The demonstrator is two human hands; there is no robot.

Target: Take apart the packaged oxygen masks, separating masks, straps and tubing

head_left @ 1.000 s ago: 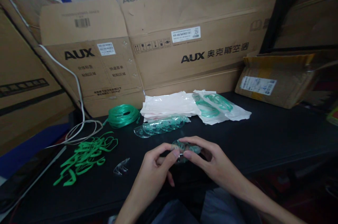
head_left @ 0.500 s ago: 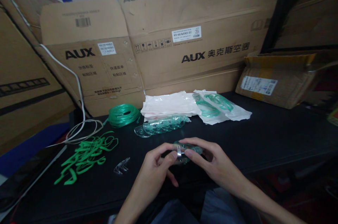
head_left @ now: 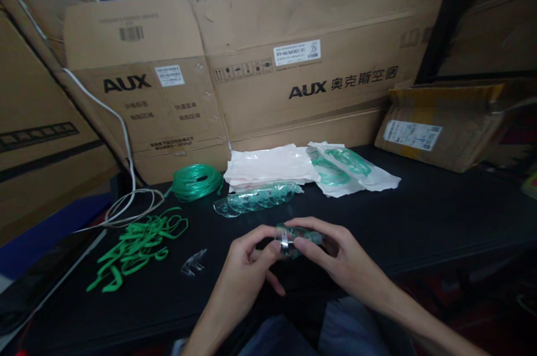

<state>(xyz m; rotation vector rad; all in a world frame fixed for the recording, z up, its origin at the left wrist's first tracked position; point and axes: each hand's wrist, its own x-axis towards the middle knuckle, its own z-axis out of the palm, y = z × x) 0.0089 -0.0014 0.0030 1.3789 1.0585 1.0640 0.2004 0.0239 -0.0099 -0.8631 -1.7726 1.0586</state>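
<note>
Between my two hands is a clear green oxygen mask (head_left: 314, 236), largely covered by fingers. A shiny metal nose strip (head_left: 285, 240) lies across its near left side. My left hand (head_left: 253, 258) grips the mask's left end, with the thumb beside the strip. From the right, my right hand (head_left: 333, 250) holds the mask, its thumb close to the strip's other side. Beyond them lies a row of nested clear green masks (head_left: 258, 199). Several thin metal strips (head_left: 194, 262) rest on the black table to the left of my left hand.
Green elastic straps (head_left: 140, 247) lie tangled at left, below a coil of green tubing (head_left: 197, 183). White packets (head_left: 272, 166) and bagged tubing (head_left: 350, 169) sit at the back. Large cartons (head_left: 310, 26) wall the table (head_left: 436, 216); a smaller box (head_left: 436, 127) stands right. A white cable (head_left: 126, 138) hangs left.
Hardly anything differs. Both hands keep the same hold on the mask, with only a very slight shift of the right thumb.
</note>
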